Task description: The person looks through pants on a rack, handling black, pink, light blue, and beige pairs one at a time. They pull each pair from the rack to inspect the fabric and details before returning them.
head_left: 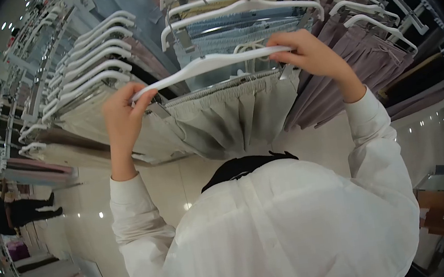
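Both hands grip a white hanger [205,66], one near each end. My left hand [124,114] has its fingers wrapped round the left end. On the right end, my right hand [309,56] pinches the bar between thumb and fingers. Pale grey-green pants [230,115] with a gathered elastic waist hang below it from metal clips. Right behind this hanger are light blue pants [202,41] on another white hanger [244,7].
Rows of white hangers [99,62] with garments stand at the left. Mauve pants [348,59] hang at the right. A person in dark clothes [12,214] stands far left. Below lies a shiny tiled floor [168,178]. A brown table [443,205] is at the lower right.
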The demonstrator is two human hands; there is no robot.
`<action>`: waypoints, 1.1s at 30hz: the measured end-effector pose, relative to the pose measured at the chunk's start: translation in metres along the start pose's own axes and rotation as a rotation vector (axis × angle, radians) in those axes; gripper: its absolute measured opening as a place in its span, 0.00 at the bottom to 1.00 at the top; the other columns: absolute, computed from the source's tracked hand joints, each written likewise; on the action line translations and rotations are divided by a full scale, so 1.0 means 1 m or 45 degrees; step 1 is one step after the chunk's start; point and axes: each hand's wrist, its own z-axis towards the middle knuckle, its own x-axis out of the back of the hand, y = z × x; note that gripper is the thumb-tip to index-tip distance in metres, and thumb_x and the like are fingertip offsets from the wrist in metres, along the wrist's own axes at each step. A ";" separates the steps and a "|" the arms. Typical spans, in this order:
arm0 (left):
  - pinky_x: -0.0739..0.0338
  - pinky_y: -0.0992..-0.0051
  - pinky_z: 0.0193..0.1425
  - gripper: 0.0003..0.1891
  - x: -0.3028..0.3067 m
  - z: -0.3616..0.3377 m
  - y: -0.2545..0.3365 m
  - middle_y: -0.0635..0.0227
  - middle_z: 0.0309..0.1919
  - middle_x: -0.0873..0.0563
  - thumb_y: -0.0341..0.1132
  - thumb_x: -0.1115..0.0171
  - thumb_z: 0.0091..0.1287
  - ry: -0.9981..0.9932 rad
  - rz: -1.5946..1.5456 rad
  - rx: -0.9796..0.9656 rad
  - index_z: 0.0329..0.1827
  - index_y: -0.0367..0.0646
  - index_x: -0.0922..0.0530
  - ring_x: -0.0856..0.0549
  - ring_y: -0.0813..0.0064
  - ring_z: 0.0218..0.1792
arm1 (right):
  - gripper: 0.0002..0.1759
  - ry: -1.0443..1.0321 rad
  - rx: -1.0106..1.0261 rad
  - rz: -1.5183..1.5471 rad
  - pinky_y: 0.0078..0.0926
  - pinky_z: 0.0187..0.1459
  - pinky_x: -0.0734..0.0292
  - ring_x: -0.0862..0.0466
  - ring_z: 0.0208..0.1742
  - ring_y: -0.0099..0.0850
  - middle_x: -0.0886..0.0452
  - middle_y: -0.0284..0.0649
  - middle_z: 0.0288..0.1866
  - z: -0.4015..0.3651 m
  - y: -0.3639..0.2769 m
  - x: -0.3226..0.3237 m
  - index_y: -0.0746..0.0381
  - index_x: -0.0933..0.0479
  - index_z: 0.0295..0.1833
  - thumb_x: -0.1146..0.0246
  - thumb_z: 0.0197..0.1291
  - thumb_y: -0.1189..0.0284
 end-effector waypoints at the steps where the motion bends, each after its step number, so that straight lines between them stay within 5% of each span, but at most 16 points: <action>1: 0.39 0.82 0.22 0.09 0.000 0.003 -0.002 0.71 0.16 0.24 0.34 0.33 0.53 -0.010 -0.016 -0.026 0.28 0.36 0.21 0.30 0.83 0.18 | 0.09 0.036 -0.013 0.006 0.19 0.25 0.38 0.34 0.23 0.21 0.30 0.35 0.23 -0.005 -0.005 0.001 0.67 0.27 0.38 0.40 0.57 0.71; 6: 0.38 0.81 0.22 0.09 0.001 0.011 -0.001 0.70 0.16 0.24 0.34 0.32 0.53 -0.084 -0.102 -0.109 0.28 0.38 0.21 0.30 0.83 0.18 | 0.09 0.203 0.022 0.001 0.23 0.24 0.36 0.32 0.20 0.27 0.28 0.39 0.20 -0.021 -0.024 -0.001 0.65 0.26 0.37 0.39 0.55 0.70; 11: 0.38 0.81 0.22 0.08 -0.001 0.019 0.003 0.72 0.14 0.24 0.33 0.33 0.53 -0.135 -0.095 -0.196 0.28 0.39 0.21 0.29 0.84 0.17 | 0.08 0.163 -0.167 -0.032 0.19 0.27 0.36 0.32 0.24 0.22 0.27 0.36 0.24 -0.033 -0.035 0.004 0.68 0.26 0.37 0.40 0.56 0.74; 14: 0.33 0.81 0.27 0.08 -0.004 0.029 0.007 0.69 0.23 0.20 0.33 0.33 0.53 -0.229 -0.101 -0.126 0.32 0.38 0.21 0.25 0.81 0.23 | 0.08 0.244 -0.126 0.012 0.19 0.24 0.39 0.36 0.21 0.20 0.33 0.35 0.20 -0.035 -0.031 0.010 0.66 0.26 0.38 0.40 0.56 0.72; 16: 0.28 0.79 0.40 0.13 -0.011 0.036 -0.004 0.65 0.38 0.20 0.31 0.34 0.54 0.119 -0.253 -0.438 0.41 0.38 0.22 0.23 0.77 0.36 | 0.08 0.298 -0.103 -0.014 0.18 0.23 0.40 0.37 0.22 0.18 0.33 0.32 0.20 -0.038 -0.030 0.015 0.67 0.26 0.38 0.40 0.57 0.72; 17: 0.31 0.72 0.56 0.21 -0.009 0.039 -0.018 0.64 0.54 0.27 0.33 0.39 0.60 0.064 -0.286 -0.399 0.56 0.42 0.30 0.27 0.74 0.53 | 0.08 0.295 -0.110 -0.025 0.17 0.23 0.41 0.38 0.22 0.16 0.33 0.30 0.20 -0.040 -0.029 0.018 0.67 0.25 0.37 0.40 0.57 0.72; 18: 0.31 0.72 0.56 0.21 -0.012 0.039 -0.024 0.64 0.54 0.27 0.33 0.39 0.60 0.045 -0.298 -0.404 0.56 0.42 0.30 0.27 0.74 0.53 | 0.08 0.304 -0.131 -0.026 0.17 0.23 0.41 0.38 0.22 0.16 0.33 0.30 0.20 -0.042 -0.027 0.020 0.67 0.25 0.37 0.40 0.57 0.72; 21: 0.33 0.71 0.57 0.40 -0.027 0.030 -0.038 0.58 0.53 0.28 0.51 0.35 0.55 -0.071 -1.379 0.028 0.66 0.44 0.44 0.27 0.69 0.56 | 0.09 0.325 -0.102 0.060 0.15 0.24 0.42 0.37 0.24 0.15 0.32 0.27 0.21 -0.047 -0.027 0.021 0.66 0.25 0.37 0.41 0.58 0.69; 25: 0.34 0.72 0.58 0.34 -0.072 -0.010 -0.062 0.61 0.53 0.27 0.45 0.35 0.56 -0.366 -1.603 0.335 0.63 0.39 0.39 0.27 0.71 0.55 | 0.09 0.320 -0.157 0.084 0.15 0.25 0.41 0.35 0.25 0.14 0.29 0.27 0.22 -0.049 -0.033 0.027 0.65 0.24 0.37 0.41 0.59 0.68; 27: 0.36 0.74 0.58 0.27 -0.080 -0.022 -0.059 0.64 0.52 0.25 0.39 0.38 0.59 -0.409 -1.326 0.352 0.59 0.36 0.34 0.28 0.74 0.54 | 0.10 0.324 -0.143 0.083 0.15 0.26 0.40 0.35 0.26 0.14 0.29 0.27 0.23 -0.049 -0.035 0.029 0.65 0.24 0.37 0.41 0.59 0.68; 33: 0.35 0.76 0.55 0.17 -0.066 -0.013 -0.034 0.67 0.46 0.24 0.33 0.42 0.63 -0.251 -1.471 0.335 0.52 0.36 0.29 0.26 0.77 0.49 | 0.09 0.268 -0.072 0.090 0.14 0.33 0.36 0.30 0.30 0.16 0.26 0.29 0.26 -0.046 -0.039 0.032 0.66 0.25 0.38 0.44 0.61 0.69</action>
